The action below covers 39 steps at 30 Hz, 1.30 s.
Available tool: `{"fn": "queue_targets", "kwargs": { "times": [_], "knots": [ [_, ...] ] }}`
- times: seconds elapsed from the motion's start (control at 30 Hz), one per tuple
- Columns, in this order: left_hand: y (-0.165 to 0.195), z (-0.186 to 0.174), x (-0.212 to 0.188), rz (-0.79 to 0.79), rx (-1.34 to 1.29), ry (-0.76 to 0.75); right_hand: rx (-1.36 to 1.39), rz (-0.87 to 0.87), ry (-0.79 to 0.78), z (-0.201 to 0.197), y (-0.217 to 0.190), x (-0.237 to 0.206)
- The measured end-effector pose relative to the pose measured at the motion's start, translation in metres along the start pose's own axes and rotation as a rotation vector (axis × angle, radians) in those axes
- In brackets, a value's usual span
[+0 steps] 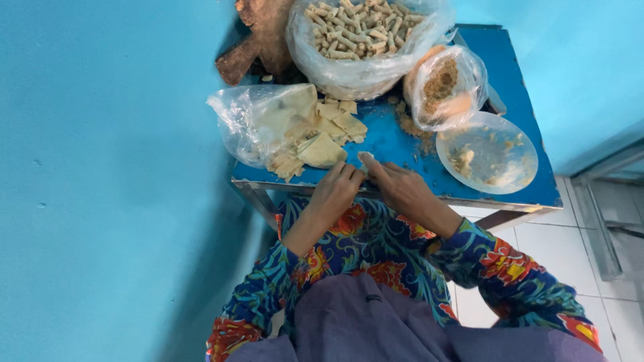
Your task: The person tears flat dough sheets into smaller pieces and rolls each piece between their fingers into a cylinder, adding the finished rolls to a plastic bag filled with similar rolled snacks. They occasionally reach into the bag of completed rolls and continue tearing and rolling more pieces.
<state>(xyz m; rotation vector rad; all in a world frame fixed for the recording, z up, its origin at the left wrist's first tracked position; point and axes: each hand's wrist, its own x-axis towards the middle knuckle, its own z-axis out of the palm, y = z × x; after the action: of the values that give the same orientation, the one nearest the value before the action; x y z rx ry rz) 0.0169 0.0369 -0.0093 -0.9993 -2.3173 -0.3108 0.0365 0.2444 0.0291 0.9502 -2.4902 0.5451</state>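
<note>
At near edge of blue bench point(416, 151), small pale roll point(366, 159) pinched between fingers of left hand point(337, 190) and right hand point(402, 188); wrapper pile point(322, 144) just beside, clear plate point(488, 153) at right.

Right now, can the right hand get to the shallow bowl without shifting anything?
Probably yes. The right hand is at the table's near edge, and the shallow bowl sits just beyond it on the same side with only bare blue table between.

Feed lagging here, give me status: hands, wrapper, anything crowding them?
Left hand and right hand together pinching a small pale dough wrapper at blue table edge. Clear bag of pale folded wrappers lies close left.
</note>
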Motion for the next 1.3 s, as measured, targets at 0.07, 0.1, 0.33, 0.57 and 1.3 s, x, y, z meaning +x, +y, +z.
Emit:
{"fn": "queue_targets", "kwargs": {
  "times": [0.07,0.1,0.33,0.57,1.3],
  "knots": [
    [-0.001,-0.001,0.002,0.032,0.083,0.012,0.007,0.006,0.001,-0.001,0.001,0.001],
    [0.001,-0.002,0.002,0.024,0.088,-0.014,0.011,0.007,0.002,-0.001,0.001,0.002],
    [0.015,-0.009,-0.002,0.048,0.267,-0.041,-0.101,-0.094,0.024,0.01,0.001,-0.003],
    [0.02,-0.006,0.007,-0.033,0.426,-0.067,-0.253,-0.064,0.039,0.025,0.001,-0.009],
    [-0.032,-0.025,-0.023,-0.41,-0.075,0.316,-0.098,0.073,-0.072,-0.024,0.058,0.092]
  ]
}}
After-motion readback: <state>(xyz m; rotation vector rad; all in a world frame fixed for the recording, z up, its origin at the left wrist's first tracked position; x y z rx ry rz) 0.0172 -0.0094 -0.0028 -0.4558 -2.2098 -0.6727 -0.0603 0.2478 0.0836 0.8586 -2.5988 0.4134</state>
